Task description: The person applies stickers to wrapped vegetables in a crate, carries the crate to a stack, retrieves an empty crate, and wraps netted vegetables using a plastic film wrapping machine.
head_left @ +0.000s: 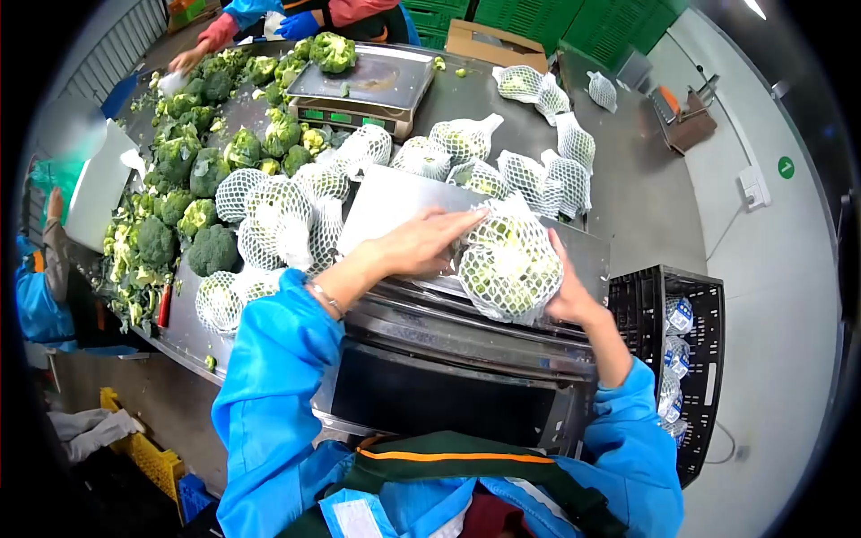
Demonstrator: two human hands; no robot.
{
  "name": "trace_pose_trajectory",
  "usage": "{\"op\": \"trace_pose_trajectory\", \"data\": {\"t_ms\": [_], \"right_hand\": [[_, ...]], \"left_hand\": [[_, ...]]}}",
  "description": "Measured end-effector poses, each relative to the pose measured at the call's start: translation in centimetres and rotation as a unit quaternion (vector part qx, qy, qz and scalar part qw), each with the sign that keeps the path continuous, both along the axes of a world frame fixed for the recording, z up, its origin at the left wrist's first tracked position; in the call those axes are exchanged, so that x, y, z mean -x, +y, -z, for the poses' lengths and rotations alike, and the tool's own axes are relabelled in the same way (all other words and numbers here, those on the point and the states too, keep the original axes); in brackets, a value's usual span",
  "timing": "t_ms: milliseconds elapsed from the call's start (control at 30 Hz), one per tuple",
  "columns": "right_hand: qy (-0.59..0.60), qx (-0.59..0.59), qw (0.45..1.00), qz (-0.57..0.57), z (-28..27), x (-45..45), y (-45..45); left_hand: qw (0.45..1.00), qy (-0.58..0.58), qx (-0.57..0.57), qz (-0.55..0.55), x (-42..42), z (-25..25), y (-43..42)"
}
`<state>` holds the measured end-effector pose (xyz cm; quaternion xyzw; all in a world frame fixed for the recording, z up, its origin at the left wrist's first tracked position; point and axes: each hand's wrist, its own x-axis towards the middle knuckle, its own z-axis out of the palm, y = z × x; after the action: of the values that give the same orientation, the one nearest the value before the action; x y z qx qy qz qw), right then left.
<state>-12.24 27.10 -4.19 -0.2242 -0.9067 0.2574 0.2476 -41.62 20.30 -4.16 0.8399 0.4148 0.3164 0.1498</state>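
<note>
Blue jacket [273,368], pale-green broccoli [511,262], white netting [484,289]

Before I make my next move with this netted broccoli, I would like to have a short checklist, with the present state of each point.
1. Right hand supports the netted broccoli: ok, it cups the side.
2. Left hand steadies it: ok, fingers extended at the opposite side.
3. White net covers the whole piece: cannot tell; the visible face is covered, the underside is hidden.
4. Scale free of produce: not ok, a bare broccoli head sits at its far side.
5. Co-worker's blue-gloved hand away from yours: ok, it is beyond the scale.
</note>
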Motion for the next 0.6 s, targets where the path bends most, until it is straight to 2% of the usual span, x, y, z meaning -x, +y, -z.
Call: {"op": "trace_pose_trajectory", "data": {"t_ms": [100,200,233,267,300,333,367,400,433,467,533,567,600], "right_hand": [[0.066,0.219,0.973,0.035,-1.0,2.4,-1.0],[0.062,0.496,0.86,0.101,-3.8,2.2,-3.2],[0.156,0.614,0.77,0.085,-4.9,0.8,-6.3],[0.229,0.847,0.469,0.102,-4.6,-0.2,-7.4],[0.209,0.874,0.418,0.133,-2.6,-2.3,-9.2],[0.106,0.748,0.651,0.069,-2.0,-3.8,-12.2],[-0.005,0.55,0.834,0.051,-1.4,-5.3,-15.1],[-0.107,0.448,0.887,-0.008,-1.0,-6.4,-17.0],[-0.132,0.443,0.886,-0.042,0.4,-7.5,-19.2],[-0.141,0.618,0.772,0.041,-1.0,-7.4,-21.0],[-0.076,0.816,0.552,0.156,0.9,-11.3,-24.1],[-0.046,0.827,0.527,0.193,0.2,-11.7,-25.0],[0.014,0.797,0.597,0.091,1.6,-13.5,-26.3]], "left_hand": [[0.974,-0.017,0.224,0.004,-0.3,-2.5,0.5],[0.942,-0.144,0.299,0.035,-0.3,-3.5,-2.1],[0.914,-0.179,0.365,0.017,-1.5,-4.5,-5.5],[0.889,-0.197,0.411,0.027,-2.0,-4.7,-7.7],[0.883,-0.203,0.42,0.047,-2.8,-4.5,-10.1],[0.856,-0.203,0.473,0.054,-3.5,-4.0,-12.5],[0.822,-0.202,0.531,0.037,-4.1,-3.2,-14.9],[0.809,-0.216,0.544,0.059,-4.5,-2.1,-17.3],[0.81,-0.142,0.567,0.052,-4.7,-3.4,-19.0],[0.771,-0.159,0.615,0.055,-4.9,-2.5,-21.3],[0.636,-0.344,0.688,0.064,-4.5,0.9,-25.9],[0.644,-0.344,0.681,0.059,-3.8,1.0,-27.1],[0.648,-0.344,0.677,0.053,-3.3,1.0,-28.5]]}}
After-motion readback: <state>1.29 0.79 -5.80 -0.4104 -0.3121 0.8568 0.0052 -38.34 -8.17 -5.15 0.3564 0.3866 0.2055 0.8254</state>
